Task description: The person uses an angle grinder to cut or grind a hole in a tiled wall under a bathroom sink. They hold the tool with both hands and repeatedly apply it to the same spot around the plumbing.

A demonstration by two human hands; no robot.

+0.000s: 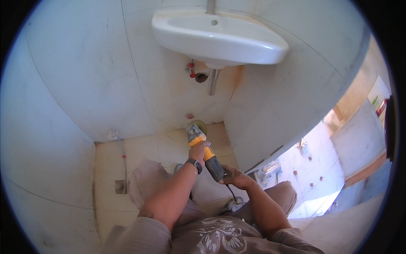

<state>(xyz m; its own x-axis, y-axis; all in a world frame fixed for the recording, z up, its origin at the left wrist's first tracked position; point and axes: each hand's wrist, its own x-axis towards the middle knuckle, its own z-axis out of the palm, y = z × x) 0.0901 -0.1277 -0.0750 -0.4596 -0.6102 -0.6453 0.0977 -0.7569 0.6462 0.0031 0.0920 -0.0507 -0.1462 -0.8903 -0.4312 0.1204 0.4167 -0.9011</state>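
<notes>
A yellow and black angle grinder (213,167) is held in both hands, its head tilted toward the foot of the back wall. My left hand (198,151), with a dark watch at the wrist, wraps round the yellow body close behind the grey head. Round the black rear end closes my right hand (234,177), near where the cord leaves. The yellowish disc (198,126) sits at the wall's base, below a small reddish hole (190,116); whether it touches the wall I cannot tell.
A white washbasin (224,40) juts from the wall above, with a metal drain pipe (213,82), an open pipe hole (201,77) and a red-handled valve (191,70) below. A hose (124,163) hangs at left by a floor drain (121,186). A doorway with scattered debris lies right.
</notes>
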